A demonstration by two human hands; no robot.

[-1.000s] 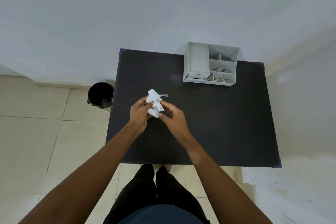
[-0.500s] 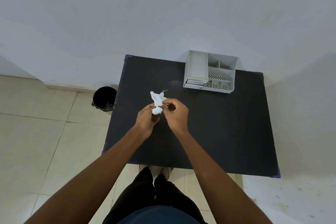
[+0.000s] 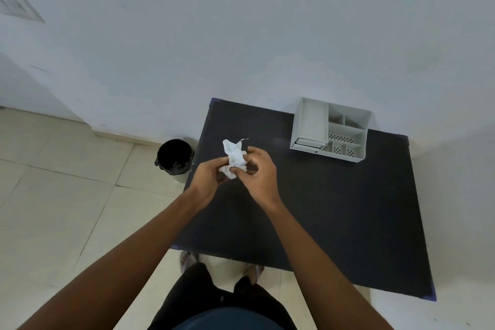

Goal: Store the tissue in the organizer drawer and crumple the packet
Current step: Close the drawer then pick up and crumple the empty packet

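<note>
The black table (image 3: 334, 222) is bare except for the grey organizer (image 3: 332, 132) at its far edge, its drawer (image 3: 308, 144) apparently shut. Beside the table stands a bin (image 3: 175, 158). Both hands, left hand (image 3: 207, 181) and right hand (image 3: 261, 174), pinch a white crumpled wad (image 3: 234, 159) above the table, well apart from the organizer; packet or tissue, I cannot tell. Crumpling seems underway, and nothing blocks the way.

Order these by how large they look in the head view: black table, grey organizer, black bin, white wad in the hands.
1. black table
2. grey organizer
3. black bin
4. white wad

The bin stands lower, on the floor, so its rank is unsure.
</note>
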